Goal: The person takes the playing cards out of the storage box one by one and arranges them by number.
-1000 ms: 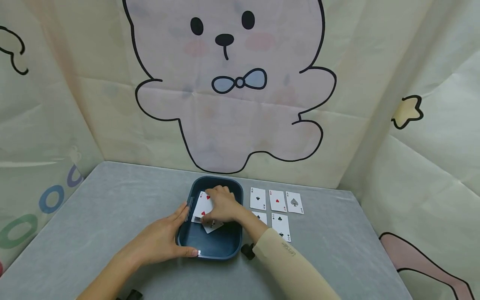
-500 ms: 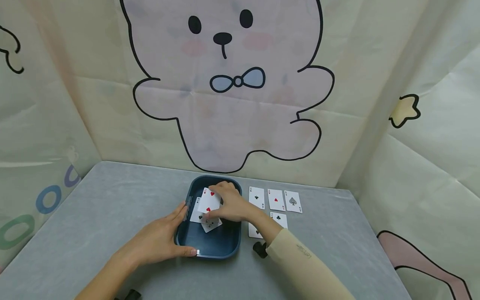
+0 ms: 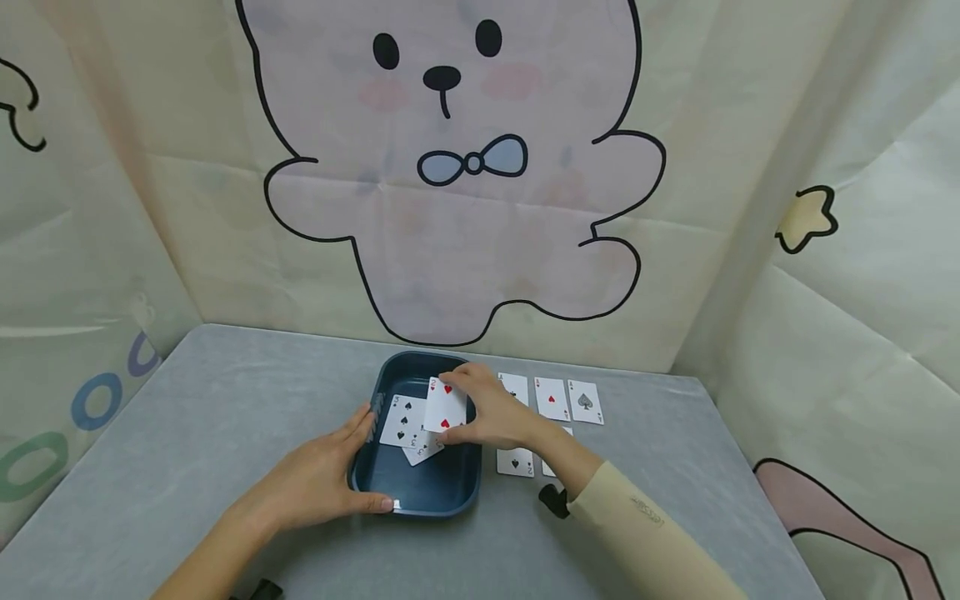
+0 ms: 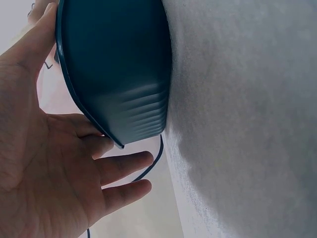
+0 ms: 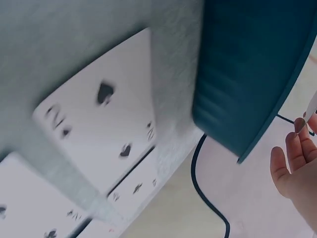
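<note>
My right hand [image 3: 491, 412] pinches a two of hearts playing card [image 3: 444, 406] by its right side, above the right part of a dark blue tray [image 3: 431, 502]. More cards lie inside the tray: a three of spades [image 3: 402, 419] overlaps another card [image 3: 422, 451] that is partly covered. My left hand [image 3: 311, 483] rests against the tray's left side, fingers at the left rim and thumb at the near corner. In the left wrist view, the ring and little fingers stretch free below the rim. The right wrist view catches my right hand [image 5: 299, 173] beyond the tray's wall.
Right of the tray, cards lie face up in rows on the grey cloth: an ace of clubs [image 3: 513, 385], ace of hearts [image 3: 552, 400], ace of spades [image 3: 586, 403] and two of spades [image 5: 111, 106]. My right arm hides most of another card. A printed curtain [image 3: 465, 250] stands behind.
My right hand has lifted the two of hearts off the other cards and carried it rightward, uncovering the three of spades. The left hand stays at the tray.
</note>
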The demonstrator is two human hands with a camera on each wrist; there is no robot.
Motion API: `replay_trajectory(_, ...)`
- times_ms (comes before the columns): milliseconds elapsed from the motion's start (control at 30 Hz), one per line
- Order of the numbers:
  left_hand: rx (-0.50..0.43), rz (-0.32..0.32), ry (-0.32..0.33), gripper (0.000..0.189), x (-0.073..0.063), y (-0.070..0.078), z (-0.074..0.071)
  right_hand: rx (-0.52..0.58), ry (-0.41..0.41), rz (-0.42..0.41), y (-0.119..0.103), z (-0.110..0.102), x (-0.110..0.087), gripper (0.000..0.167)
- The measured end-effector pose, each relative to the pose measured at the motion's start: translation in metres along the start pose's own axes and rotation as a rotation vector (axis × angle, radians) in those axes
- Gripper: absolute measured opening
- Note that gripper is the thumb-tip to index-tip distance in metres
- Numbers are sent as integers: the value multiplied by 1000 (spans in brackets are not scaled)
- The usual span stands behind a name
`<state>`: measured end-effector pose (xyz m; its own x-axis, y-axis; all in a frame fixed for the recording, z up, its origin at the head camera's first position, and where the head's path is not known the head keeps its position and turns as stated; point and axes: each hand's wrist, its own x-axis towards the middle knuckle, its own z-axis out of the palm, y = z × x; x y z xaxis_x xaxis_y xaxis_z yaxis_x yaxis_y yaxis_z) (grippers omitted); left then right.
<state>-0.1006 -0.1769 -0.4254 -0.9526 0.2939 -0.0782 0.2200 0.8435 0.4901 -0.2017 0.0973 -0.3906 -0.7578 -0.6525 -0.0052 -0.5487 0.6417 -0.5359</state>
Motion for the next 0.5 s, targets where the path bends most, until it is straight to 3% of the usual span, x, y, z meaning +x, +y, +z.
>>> replay_trajectory(500,3,13,25,134,-1,0,1,-11,37,45,35,-23,-37,83)
